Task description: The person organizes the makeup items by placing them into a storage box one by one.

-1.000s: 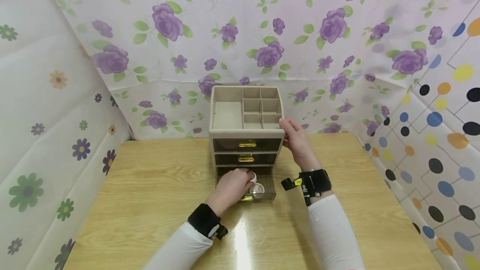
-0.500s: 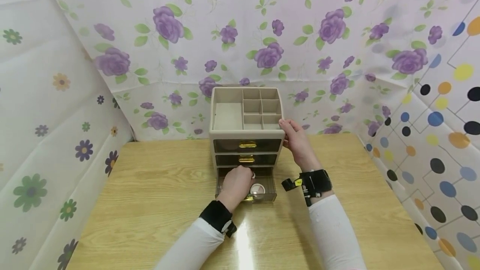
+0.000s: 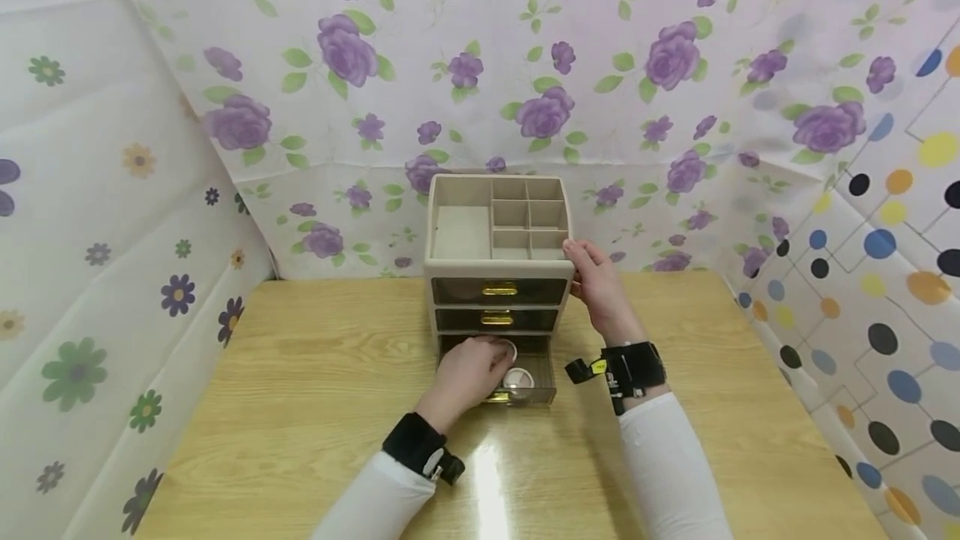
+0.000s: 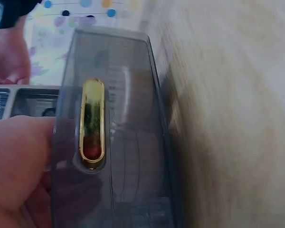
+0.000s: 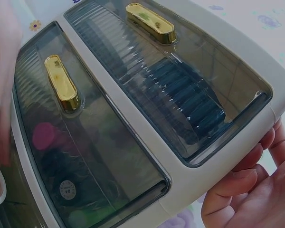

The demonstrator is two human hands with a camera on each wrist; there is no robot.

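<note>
A beige desktop drawer organizer (image 3: 498, 269) stands on the wooden table, its smoky bottom drawer (image 3: 540, 369) pulled out. My left hand (image 3: 465, 373) reaches into that drawer with bent fingers, pinching a small round white item (image 3: 513, 350) at its fingertips. In the left wrist view the drawer front partly hides these fingers. Nearer the drawer's front lies another round white-rimmed item (image 3: 519, 379). My right hand (image 3: 597, 282) grips the organizer's right side, thumb at the top front corner; the right wrist view shows its curled fingers (image 5: 249, 175) against the side.
Two dark upper drawers with gold handles (image 3: 498, 290) are closed; dark and pink contents show through them. The organizer's top has one large compartment (image 3: 462, 232) and several small ones. A flowered cloth (image 3: 442, 107) hangs behind, and wooden tabletop (image 3: 337, 373) extends around the organizer.
My left hand shifts slightly right and back left within the drawer, staying near the rear white item. My right hand keeps its grip on the organizer. The head view drifts slightly.
</note>
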